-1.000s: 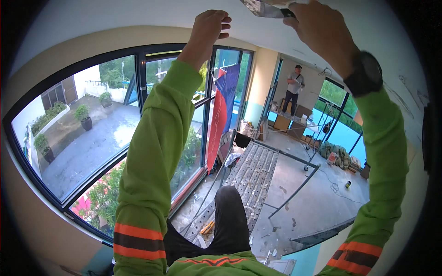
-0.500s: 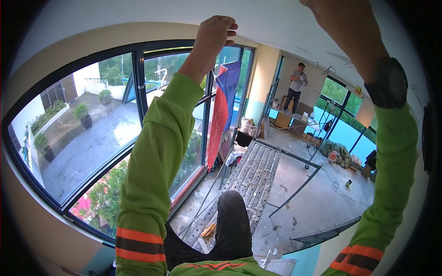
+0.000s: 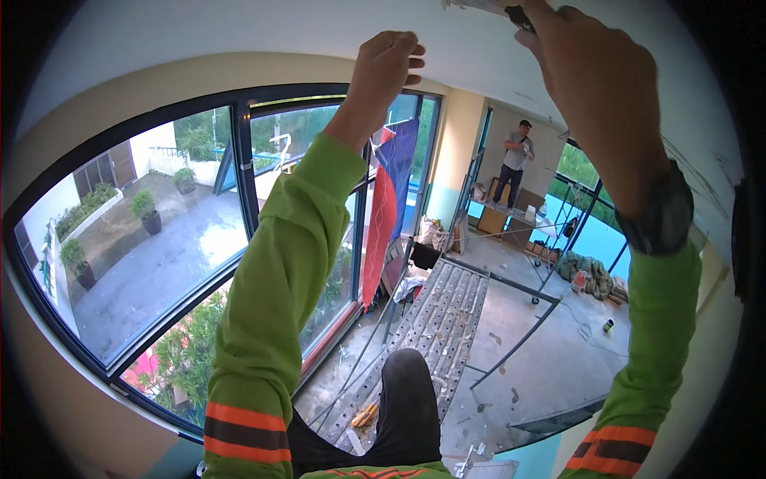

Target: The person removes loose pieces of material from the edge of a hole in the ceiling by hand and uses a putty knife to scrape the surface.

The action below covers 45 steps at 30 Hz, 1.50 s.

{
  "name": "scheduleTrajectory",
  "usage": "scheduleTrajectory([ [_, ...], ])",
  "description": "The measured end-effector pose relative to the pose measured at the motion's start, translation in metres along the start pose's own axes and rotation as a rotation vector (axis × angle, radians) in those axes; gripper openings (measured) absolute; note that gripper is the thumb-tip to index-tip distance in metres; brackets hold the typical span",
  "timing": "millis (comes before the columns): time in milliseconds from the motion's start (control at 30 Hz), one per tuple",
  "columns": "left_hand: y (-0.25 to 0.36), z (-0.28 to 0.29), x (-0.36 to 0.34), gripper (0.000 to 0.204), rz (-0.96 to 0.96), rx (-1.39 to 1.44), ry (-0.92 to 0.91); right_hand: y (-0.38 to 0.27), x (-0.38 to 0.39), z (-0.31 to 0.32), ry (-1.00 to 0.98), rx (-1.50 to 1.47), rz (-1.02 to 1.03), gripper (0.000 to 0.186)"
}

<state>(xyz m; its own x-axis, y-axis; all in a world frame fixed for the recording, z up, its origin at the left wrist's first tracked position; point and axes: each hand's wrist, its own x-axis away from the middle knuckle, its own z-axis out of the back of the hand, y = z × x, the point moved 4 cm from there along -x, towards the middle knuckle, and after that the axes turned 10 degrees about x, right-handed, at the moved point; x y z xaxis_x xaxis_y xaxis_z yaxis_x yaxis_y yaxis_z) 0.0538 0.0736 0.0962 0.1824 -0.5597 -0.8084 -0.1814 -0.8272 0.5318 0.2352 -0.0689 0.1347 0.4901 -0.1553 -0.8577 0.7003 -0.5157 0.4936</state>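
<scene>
Head view: the right hand is raised at the upper edge of the picture, clamped on the dark handle of a flat-bladed tool. The tool lies at the thumb side of this hand and extends leftward from it, near the ceiling; its blade is partly cut off by the upper edge, and contact with the ceiling cannot be determined. A dark watch is fitted on the right wrist.

The left hand is raised to the left of the tool and well apart from it. Its fingers are loosely bent; the palm is hidden, so whether it grips anything cannot be told. Below both arms, a perforated metal platform extends forward past the knee, with an orange object lying on it.

Compared with the frame half a second ago, the right hand sits lower and farther left in the picture. The tool, then beyond the upper edge, is again partly visible. The left hand appears slightly lower and farther right.
</scene>
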Motion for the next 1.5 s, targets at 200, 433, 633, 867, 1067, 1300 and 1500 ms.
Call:
scheduleTrajectory([
  [200,0.010,-0.037,-0.035,0.053,-0.082,0.027,0.019,0.036,0.053,-0.019,0.261,-0.454,-0.097,0.030],
  [433,0.029,-0.058,-0.048,0.038,0.042,-0.352,-0.196,-0.022,0.159,-0.055,-0.031,-1.087,-0.460,0.026],
  [633,0.013,-0.046,-0.057,0.026,-0.393,-0.459,0.228,-0.139,0.202,-0.092,-0.223,-1.492,-0.617,0.025],
  [867,0.038,-0.022,-0.034,0.027,-0.419,-0.908,0.089,-0.282,0.240,-0.087,-0.422,-1.734,-0.611,0.025],
  [1067,0.043,-0.024,0.001,0.028,-0.487,-1.255,-0.121,-0.370,0.328,-0.078,-0.747,-1.843,-0.540,0.028],
  [1300,0.034,-0.034,-0.008,0.030,-0.515,-1.180,-0.265,-0.404,0.344,-0.088,-0.889,-1.932,-0.619,0.032],
  [1500,0.021,-0.046,-0.034,0.028,-0.215,-0.344,0.009,-0.421,0.344,-0.059,-0.961,-1.910,-0.459,0.030],
])
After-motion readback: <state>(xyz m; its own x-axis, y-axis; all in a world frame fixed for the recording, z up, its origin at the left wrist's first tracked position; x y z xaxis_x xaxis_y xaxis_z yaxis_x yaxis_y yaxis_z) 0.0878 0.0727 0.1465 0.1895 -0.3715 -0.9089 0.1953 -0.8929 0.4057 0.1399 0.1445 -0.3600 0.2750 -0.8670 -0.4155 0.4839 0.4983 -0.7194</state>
